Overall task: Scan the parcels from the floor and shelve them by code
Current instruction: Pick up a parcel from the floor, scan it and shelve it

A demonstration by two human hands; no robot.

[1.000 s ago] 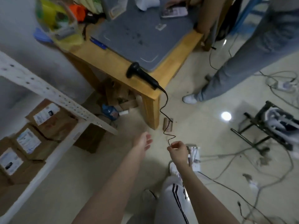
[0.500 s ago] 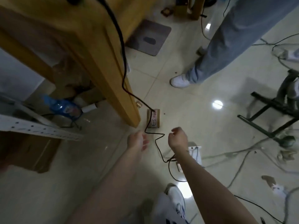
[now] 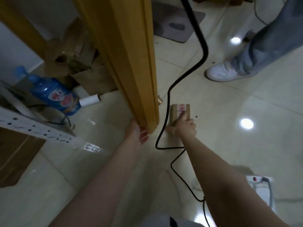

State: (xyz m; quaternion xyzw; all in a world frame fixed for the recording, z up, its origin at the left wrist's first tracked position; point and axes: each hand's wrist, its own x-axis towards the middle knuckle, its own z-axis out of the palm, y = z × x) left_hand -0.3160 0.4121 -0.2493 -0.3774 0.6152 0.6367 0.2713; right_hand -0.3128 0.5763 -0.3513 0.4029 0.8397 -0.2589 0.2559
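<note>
2 bare forearms reach out from the bottom of the view, and the whole picture sits lower and closer to the tiled floor [image 3: 229,153] than it did 0.5 s ago. Near right, a white power strip [image 3: 257,180] lies on the tiles with a grey lead plugged in. The black cable [image 3: 166,108] zigzags up from under the right forearm, passes just left of the right hand [image 3: 184,128] and climbs out of the top of the frame; 1 s ago that hand was pinching this cable, now it has let go. And there it is: the right hand, which hung loosely curled short of its target 0.5 s back, is down on the small brown parcel [image 3: 179,110], index finger laid along the top, the other fingers curled at the right edge, thumb at the near left corner, so it grips the near end. The parcel lies flat on the floor just right of the wooden table leg [image 3: 131,63], red writing on its far end. The left hand [image 3: 139,133] is spread and relaxed, holding nothing; it has moved in against the foot of that leg, though real contact is hard to judge. Left of it runs a white perforated shelf rail [image 3: 32,130]. Beyond that, 1 blue bottle [image 3: 54,94] and a white roll [image 3: 89,100] lie beside crumpled cardboard [image 3: 73,51] under the table. Far right, another person's white shoe [image 3: 221,73] stands on the tiles, with a grey mat [image 3: 177,27] behind.
</note>
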